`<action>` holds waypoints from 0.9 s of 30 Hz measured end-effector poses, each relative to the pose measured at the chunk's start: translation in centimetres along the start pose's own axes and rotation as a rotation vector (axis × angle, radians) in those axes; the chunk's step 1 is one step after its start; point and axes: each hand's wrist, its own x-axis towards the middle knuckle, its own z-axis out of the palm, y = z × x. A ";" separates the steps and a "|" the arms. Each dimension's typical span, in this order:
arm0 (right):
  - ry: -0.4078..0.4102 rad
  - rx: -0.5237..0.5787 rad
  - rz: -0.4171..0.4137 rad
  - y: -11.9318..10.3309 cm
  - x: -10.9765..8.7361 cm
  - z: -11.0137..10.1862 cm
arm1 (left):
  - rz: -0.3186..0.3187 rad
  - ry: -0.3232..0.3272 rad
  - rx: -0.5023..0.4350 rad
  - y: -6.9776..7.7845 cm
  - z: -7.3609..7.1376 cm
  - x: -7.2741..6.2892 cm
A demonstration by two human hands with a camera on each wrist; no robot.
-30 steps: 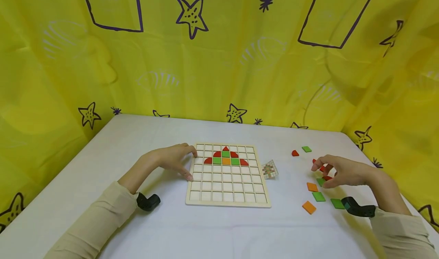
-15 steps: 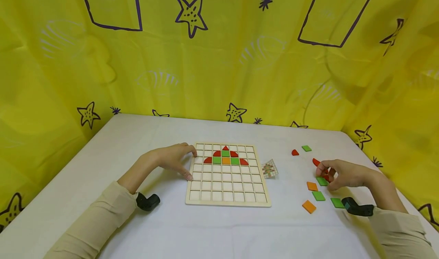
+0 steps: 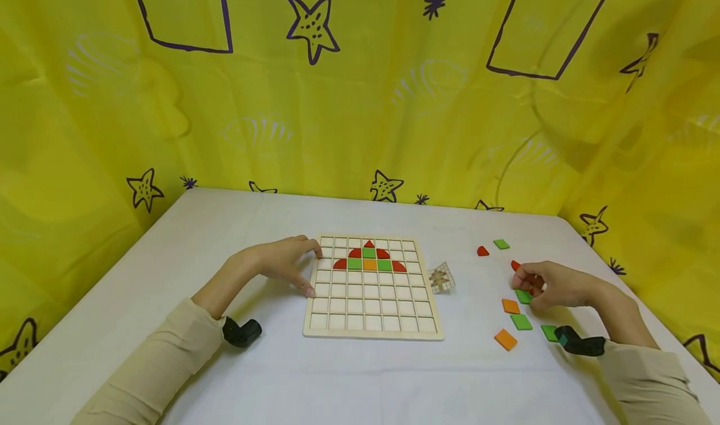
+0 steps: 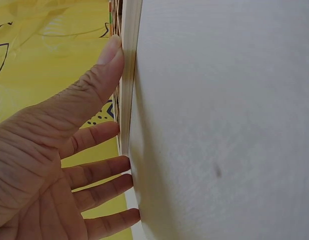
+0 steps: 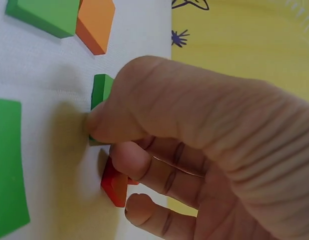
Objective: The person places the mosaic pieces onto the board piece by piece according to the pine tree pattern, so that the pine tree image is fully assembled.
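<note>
In the head view, a square wooden grid board point(image 3: 374, 334) lies mid-table, with red, green and orange tiles set in its upper rows. My left hand point(image 3: 281, 264) rests at its left side; the thumb and extended fingers touch the board's edge point(image 4: 127, 90) in the left wrist view. On the right, my right hand point(image 3: 562, 285) pinches a green square tile point(image 3: 524, 297) low on the tabletop. Its thumb lies against that tile point(image 5: 100, 87) in the right wrist view; the index fingertip is hidden. Red pieces point(image 5: 114, 185) lie beneath the curled fingers.
A small pattern card point(image 3: 441, 279) lies right of the board. Around the right hand are orange tiles point(image 3: 505, 339), green tiles point(image 3: 521, 322) and a red quarter-round piece point(image 3: 482, 250). Another green tile point(image 3: 502, 244) is farther back. A yellow curtain point(image 3: 360, 112) hangs behind the white table point(image 3: 337, 381).
My right hand has come down and its fingers have closed in on the green tile, which has shifted slightly left. The left hand and the board look unchanged.
</note>
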 end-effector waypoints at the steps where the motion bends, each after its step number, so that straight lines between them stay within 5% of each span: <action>1: 0.000 0.008 0.002 0.0 0.1 0.0 | 0.000 -0.002 0.000 0.0 0.0 0.0; 13: 0.015 0.048 -0.032 -0.2 0.6 0.5 | 0.005 -0.005 -0.005 0.0 0.1 -0.1; 27: 0.108 -0.046 -0.093 -2.2 1.4 0.5 | -0.008 -0.003 0.000 0.0 -0.1 -0.1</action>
